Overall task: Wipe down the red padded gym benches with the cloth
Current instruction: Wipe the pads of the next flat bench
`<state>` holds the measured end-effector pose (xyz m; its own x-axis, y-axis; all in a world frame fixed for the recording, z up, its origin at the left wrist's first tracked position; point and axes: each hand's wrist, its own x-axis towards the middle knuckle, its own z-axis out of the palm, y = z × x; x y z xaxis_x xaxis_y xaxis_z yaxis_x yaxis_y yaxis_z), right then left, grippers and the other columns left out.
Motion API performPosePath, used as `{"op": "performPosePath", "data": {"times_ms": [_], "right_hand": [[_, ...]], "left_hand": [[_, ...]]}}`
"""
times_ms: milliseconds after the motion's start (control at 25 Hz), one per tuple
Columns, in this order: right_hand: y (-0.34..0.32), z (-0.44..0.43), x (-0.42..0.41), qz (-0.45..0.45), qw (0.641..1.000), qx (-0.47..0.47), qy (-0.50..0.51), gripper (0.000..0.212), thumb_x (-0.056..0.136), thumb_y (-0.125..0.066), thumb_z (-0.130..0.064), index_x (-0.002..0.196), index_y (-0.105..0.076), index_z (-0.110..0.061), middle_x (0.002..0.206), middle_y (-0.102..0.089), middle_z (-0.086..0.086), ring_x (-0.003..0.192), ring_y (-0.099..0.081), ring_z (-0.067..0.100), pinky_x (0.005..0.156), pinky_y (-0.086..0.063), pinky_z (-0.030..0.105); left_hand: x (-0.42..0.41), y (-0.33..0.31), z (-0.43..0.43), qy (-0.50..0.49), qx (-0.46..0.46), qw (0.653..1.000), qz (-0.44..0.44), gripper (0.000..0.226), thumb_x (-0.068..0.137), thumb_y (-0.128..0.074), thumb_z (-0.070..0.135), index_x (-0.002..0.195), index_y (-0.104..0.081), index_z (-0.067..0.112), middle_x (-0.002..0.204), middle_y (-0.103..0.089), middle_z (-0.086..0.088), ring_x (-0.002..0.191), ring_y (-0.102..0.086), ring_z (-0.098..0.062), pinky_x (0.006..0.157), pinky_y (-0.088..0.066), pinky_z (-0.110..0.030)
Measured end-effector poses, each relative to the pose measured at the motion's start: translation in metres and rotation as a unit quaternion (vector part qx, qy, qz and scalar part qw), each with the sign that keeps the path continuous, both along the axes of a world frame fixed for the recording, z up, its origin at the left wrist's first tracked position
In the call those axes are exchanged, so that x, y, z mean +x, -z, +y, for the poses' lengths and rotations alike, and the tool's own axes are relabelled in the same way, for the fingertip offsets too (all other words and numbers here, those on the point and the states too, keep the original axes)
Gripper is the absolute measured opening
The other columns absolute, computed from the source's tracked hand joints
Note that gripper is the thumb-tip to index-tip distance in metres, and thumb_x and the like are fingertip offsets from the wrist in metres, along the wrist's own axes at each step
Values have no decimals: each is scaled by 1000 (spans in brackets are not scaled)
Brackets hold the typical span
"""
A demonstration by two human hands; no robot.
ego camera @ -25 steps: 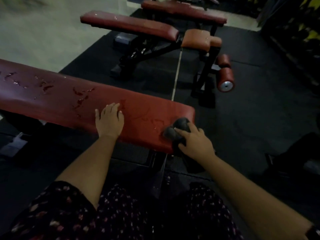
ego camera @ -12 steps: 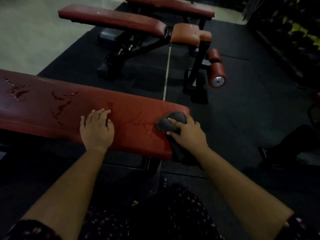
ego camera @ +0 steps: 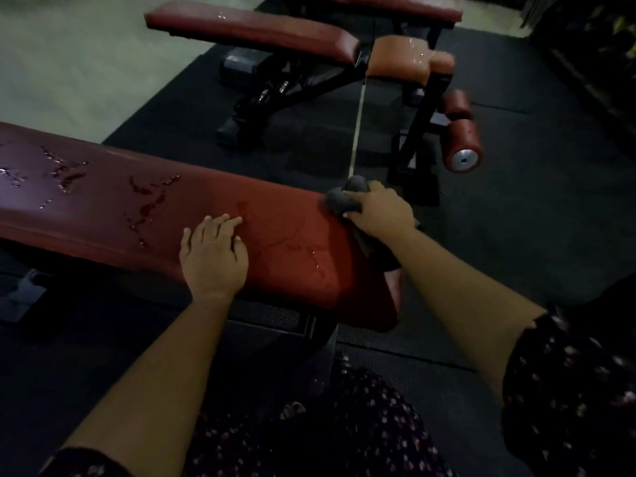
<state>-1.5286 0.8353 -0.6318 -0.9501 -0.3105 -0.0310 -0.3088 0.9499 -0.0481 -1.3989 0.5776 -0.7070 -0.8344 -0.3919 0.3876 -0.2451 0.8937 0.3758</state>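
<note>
My right hand (ego camera: 378, 211): my fingers are curled tight round the dark grey bunched-up cloth (ego camera: 339, 197). It is at the far right corner of the long red padded bench (ego camera: 103, 208) in front of me.
The cloth: it sits on the bench top. A dark bit hangs down over the bench's right end, under my wrist.
My left hand (ego camera: 213, 256): it lies flat on the bench top by the near edge, with straight fingers and nothing in it. It is well apart from my right hand.
Water drops (ego camera: 144, 208): little puddles shine on the bench top, left of my left hand. Thin wet streaks lie between my hands.
My dark dotted clothes (ego camera: 344, 425): they show below the bench's near side.
Second red padded bench (ego camera: 247, 31): it stands behind my bench on a black metal frame.
Orange-red seat pad (ego camera: 399, 60): it is at the second bench's right end, and it looks wet.
Two round red rollers (ego camera: 461, 146): they are past my bench's right end.
Black rubber floor mat (ego camera: 533, 201): it lies under all the benches.
</note>
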Motion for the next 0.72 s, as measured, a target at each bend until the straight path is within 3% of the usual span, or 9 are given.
{"op": "performPosePath", "data": {"times_ms": [240, 480, 600, 720], "right_hand": [[11, -7, 101, 63, 987, 14, -145, 48, 91, -50, -43, 139, -48, -41, 140, -42, 3, 102, -52, 31, 75, -52, 40], [26, -23, 164, 91, 973, 35, -209, 59, 66, -77, -39, 123, -64, -39, 128, -58, 5, 85, -61, 29, 51, -51, 36], [19, -42, 138, 76, 972, 9, -222, 52, 80, -63, -41, 132, -55, -44, 136, -50, 1, 98, -56, 30, 60, -53, 39], [12, -58, 97, 33, 992, -38, -119, 46, 93, -49, -44, 140, -45, -45, 145, -37, -3, 116, -46, 29, 80, -51, 40]], "left_hand": [[3, -4, 4, -5, -1, 1000, -8, 49, 88, -37, 29, 128, -63, 21, 136, -59, -3, 135, -45, -27, 117, -21, -48], [3, -7, 3, 7, 8, 999, -43, 45, 91, -41, 27, 131, -61, 23, 140, -56, -1, 139, -41, -25, 119, -20, -46], [-3, -14, -2, 27, 10, 998, -59, 36, 93, -50, 23, 127, -62, 22, 137, -58, -1, 135, -43, -25, 119, -18, -47], [-7, -24, -19, 56, -15, 997, -56, 33, 94, -49, 20, 124, -63, 23, 130, -60, 1, 125, -51, -22, 120, -16, -46]]}}
